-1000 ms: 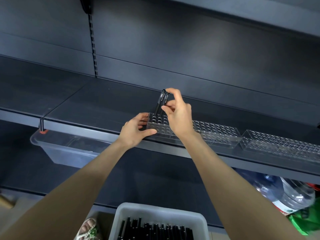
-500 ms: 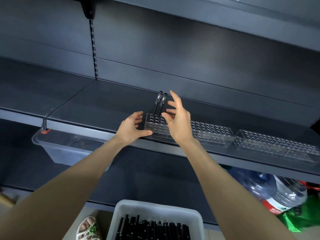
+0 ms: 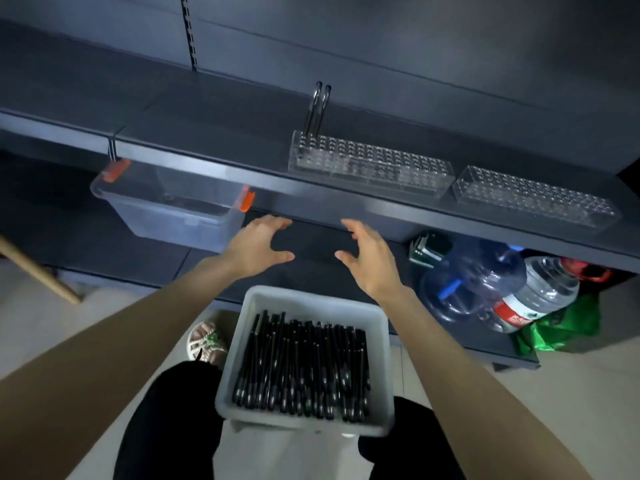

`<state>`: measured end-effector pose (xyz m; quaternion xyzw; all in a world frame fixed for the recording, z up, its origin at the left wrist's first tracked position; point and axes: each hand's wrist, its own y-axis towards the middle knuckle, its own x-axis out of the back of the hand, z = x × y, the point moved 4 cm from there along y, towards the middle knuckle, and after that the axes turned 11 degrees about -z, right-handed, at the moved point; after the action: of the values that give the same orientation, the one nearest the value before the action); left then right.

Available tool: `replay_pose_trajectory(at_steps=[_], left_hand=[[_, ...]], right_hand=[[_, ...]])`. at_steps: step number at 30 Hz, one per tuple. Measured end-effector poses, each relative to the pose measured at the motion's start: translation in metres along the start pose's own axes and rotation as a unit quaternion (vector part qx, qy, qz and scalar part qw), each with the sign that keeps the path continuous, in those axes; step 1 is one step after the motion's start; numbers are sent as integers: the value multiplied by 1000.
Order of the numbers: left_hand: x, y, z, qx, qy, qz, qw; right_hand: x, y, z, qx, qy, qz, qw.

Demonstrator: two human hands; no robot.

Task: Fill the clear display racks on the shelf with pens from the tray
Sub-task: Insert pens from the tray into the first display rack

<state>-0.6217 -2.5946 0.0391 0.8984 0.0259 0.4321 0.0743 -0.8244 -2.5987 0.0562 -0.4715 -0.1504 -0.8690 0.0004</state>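
Two black pens (image 3: 318, 107) stand upright in the far left corner of a clear display rack (image 3: 374, 168) on the dark shelf (image 3: 221, 133). A second clear rack (image 3: 533, 197) lies to its right with no pens in it. Below, a white tray (image 3: 382, 344) holds several black pens (image 3: 301, 368) lying side by side. My left hand (image 3: 258, 245) and my right hand (image 3: 369, 256) hover empty, fingers relaxed, between the shelf edge and the tray, about a hand's width apart.
A clear plastic bin with orange clips (image 3: 173, 209) sits under the shelf at left. Large water bottles (image 3: 498, 282) and a green bag (image 3: 561, 327) lie on the lower shelf at right. A wooden stick (image 3: 38, 268) leans at far left. A sandalled foot (image 3: 207, 342) rests on the floor.
My right hand let go of the two pens, which stay standing in the rack. Both hands dropped from the rack to below the shelf edge, and the view tilted down toward the tray.
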Motion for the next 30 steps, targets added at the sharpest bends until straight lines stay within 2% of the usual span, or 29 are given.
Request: replay_pose_trajectory(at_steps=[7,15,22,30], left_hand=[[-92,-76,36,27,99,152,983],[-172,-138,83,66,154,252,953],[-197,-157,91,89,163,298,936],[-195,-156,91,102,132,281,945]], right_hand=[[-75,-100,-64,-51,-62,135,988],[-147,-171,-115,-162,-57,250,953],[-175,-177,-125,-184,-116,225,950],[-174,-177,-127,-311,-17,194,930]])
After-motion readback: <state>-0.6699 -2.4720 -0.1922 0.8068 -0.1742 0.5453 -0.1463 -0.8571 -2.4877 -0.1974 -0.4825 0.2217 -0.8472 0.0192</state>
